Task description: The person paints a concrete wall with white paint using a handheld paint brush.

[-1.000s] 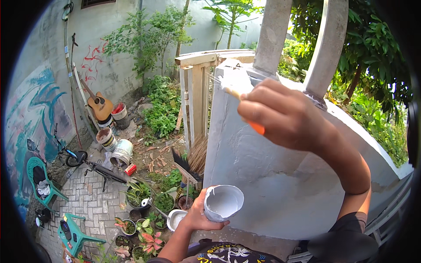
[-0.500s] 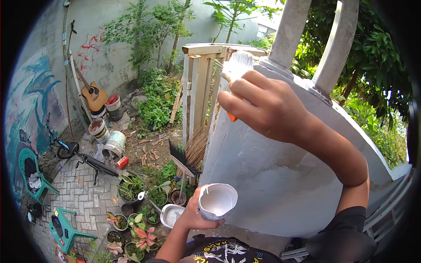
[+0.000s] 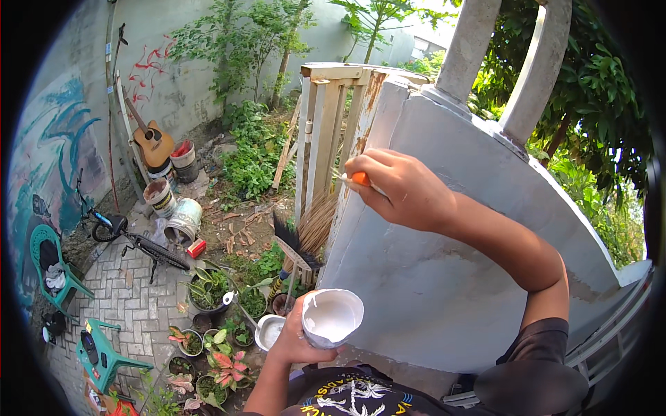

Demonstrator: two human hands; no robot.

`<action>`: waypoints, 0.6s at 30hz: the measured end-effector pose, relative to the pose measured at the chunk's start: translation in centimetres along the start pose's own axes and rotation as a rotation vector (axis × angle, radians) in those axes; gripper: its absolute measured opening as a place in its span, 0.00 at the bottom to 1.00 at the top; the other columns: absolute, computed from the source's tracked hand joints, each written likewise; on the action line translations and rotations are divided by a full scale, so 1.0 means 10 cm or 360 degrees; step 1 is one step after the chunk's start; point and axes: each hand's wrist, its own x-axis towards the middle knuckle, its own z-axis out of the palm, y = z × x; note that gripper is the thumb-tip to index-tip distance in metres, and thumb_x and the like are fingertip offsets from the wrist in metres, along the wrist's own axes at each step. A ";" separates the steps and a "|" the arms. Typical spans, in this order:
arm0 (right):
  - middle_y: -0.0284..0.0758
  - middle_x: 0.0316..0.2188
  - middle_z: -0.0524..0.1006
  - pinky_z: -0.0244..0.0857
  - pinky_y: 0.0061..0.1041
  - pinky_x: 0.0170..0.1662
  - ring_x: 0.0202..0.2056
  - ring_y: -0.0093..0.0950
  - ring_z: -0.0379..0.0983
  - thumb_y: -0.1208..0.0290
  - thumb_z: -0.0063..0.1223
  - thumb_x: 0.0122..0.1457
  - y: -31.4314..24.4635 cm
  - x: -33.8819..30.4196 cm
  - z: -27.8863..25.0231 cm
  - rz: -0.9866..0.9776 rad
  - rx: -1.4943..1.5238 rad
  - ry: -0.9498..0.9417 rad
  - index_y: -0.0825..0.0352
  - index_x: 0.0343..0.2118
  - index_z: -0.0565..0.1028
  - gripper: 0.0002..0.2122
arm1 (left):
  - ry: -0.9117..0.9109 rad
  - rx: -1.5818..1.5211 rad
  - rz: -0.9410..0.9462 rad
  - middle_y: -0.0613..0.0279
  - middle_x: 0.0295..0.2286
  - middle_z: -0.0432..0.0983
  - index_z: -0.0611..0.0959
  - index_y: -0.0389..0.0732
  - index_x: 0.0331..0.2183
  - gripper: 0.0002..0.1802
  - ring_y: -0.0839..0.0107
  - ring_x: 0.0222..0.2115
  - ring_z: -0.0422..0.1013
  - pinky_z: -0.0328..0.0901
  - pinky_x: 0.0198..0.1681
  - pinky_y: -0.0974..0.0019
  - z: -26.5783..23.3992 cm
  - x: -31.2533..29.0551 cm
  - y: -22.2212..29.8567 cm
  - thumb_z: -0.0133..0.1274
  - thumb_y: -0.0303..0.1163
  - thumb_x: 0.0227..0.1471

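Observation:
In my left hand I hold a rough-rimmed cup with white paint inside, tilted a little so its opening faces up at me. My right hand is raised in front of the grey wall, near its left edge beside the gate. Its fingers are closed around a paintbrush. The orange handle end shows between the fingers, while the bristles are mostly hidden by the hand. The cup sits below and to the left of the brush.
A rusty cream gate adjoins the wall, with brooms leaning by it. Potted plants and a white long-handled dustpan stand lower left. Farther left are buckets, a guitar, a bicycle and a green stool.
My right hand has come down and turned over, so the white bristles no longer show and the orange handle end points toward me. The cup has shifted slightly left.

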 end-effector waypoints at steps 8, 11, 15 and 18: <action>0.40 0.36 0.79 0.74 0.34 0.40 0.35 0.38 0.78 0.77 0.60 0.64 0.00 0.58 -1.08 -0.0235 -0.0524 0.0250 0.69 0.46 0.75 0.09 | -0.0011 -0.0001 0.0089 0.57 0.52 0.76 0.66 0.37 0.63 0.60 0.66 0.52 0.74 0.68 0.57 0.59 0.03 0.09 0.03 0.78 0.33 0.28; 0.31 0.31 0.73 0.76 0.30 0.35 0.35 0.30 0.75 0.74 0.64 0.54 -0.13 0.51 -1.03 -0.0525 -0.0992 0.0301 0.60 0.41 0.73 0.13 | -0.0030 0.0021 0.0098 0.57 0.51 0.76 0.66 0.37 0.63 0.60 0.66 0.52 0.74 0.68 0.57 0.59 0.01 0.10 0.07 0.78 0.33 0.28; 0.28 0.31 0.71 0.75 0.25 0.35 0.35 0.26 0.73 0.67 0.63 0.54 -0.07 0.07 -0.43 -0.0563 -0.1016 0.0027 0.58 0.39 0.74 0.11 | -0.0014 -0.0044 0.0049 0.56 0.51 0.76 0.66 0.36 0.63 0.60 0.65 0.52 0.74 0.68 0.57 0.59 -0.03 0.01 0.06 0.77 0.32 0.26; 0.27 0.31 0.71 0.74 0.23 0.35 0.36 0.26 0.72 0.64 0.61 0.55 -0.10 -0.27 0.09 -0.0585 -0.0905 -0.0145 0.58 0.37 0.74 0.10 | -0.0005 -0.0066 0.0014 0.56 0.52 0.75 0.66 0.36 0.63 0.61 0.65 0.52 0.74 0.69 0.56 0.59 -0.10 -0.04 0.11 0.77 0.31 0.24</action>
